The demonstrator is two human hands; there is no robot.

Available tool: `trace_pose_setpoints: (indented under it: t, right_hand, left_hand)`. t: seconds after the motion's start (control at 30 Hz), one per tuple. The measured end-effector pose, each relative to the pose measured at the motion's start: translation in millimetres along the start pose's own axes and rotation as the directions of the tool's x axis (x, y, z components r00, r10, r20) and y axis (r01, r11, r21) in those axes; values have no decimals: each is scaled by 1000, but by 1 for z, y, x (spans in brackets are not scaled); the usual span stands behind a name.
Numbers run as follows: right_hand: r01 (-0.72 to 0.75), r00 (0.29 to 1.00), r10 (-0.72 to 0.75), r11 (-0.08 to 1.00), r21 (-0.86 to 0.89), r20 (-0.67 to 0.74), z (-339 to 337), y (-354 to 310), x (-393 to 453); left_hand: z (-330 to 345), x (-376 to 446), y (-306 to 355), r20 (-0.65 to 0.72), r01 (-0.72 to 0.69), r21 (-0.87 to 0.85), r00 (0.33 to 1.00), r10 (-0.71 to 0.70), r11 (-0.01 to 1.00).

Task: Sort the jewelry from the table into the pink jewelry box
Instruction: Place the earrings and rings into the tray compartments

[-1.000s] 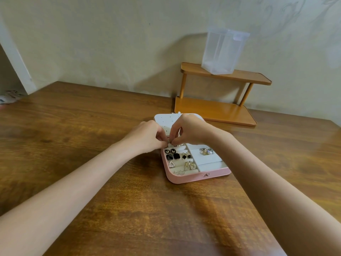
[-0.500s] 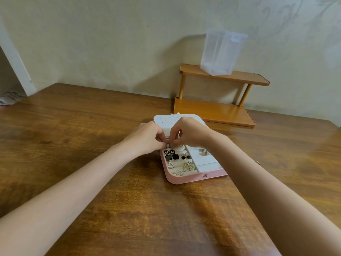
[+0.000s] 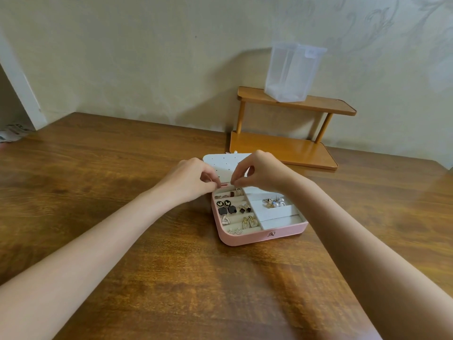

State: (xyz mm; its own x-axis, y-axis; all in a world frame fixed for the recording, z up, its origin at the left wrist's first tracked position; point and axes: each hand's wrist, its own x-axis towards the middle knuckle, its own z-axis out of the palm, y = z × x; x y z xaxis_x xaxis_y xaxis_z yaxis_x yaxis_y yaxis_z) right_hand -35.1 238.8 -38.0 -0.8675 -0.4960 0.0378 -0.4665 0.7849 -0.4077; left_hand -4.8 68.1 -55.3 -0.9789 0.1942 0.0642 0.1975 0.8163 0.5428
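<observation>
Open jewelry box (image 3: pixel 259 235) on the table (image 3: pixel 122 168), both hands above its far edge.

The box sits near the table's middle, its lid (image 3: pixel 220 165) lying flat behind it. The left hand (image 3: pixel 188 179) and right hand (image 3: pixel 262 170) meet over the hinge line, fingertips close together but apart. Earrings (image 3: pixel 226 207) fill the box's left slotted rows; a small cluster of studs (image 3: pixel 274 202) lies in a right compartment. Behind and to the right, against the wall, stands a two-tier shelf (image 3: pixel 282 148) with a container (image 3: pixel 291 72) on its top tier.

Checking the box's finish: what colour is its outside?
Pink, seen on the box front wall in the head view.
</observation>
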Motion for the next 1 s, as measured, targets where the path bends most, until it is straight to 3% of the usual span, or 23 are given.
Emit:
trace_pose_setpoints:
  t: [0.23,0.37,0.5,0.63,0.83,0.93,1.0]
  right_hand:
    - [-26,998,26,1000,7,-65,-20,12,-12]
    - [-209,978,208,967,-146,-23,-54,39,-39]
    - [-456,872,487,845,-281,51,-61,73,-71]
    - [-564,778,616,772,-294,125,-45,91,-91]
    - [-524,844,532,845,-107,67,-40,90,-92]
    - [-424,902,431,898,119,-31,-49,74,-86]
    - [-327,936,344,928,178,-73,-51,58,-82]
  left_hand:
    - [4,1,15,8,-69,-32,998,70,997]
    - [13,5,35,12,-136,-71,990,137,988]
    - [27,5,62,52,-226,-107,971,233,968]
    - [38,4,79,87,-280,-103,953,289,954]
    - [36,0,80,54,-285,-101,955,291,953]
    - [29,0,72,-14,-241,-131,970,242,962]
    - [24,0,67,-27,-214,-159,977,213,964]
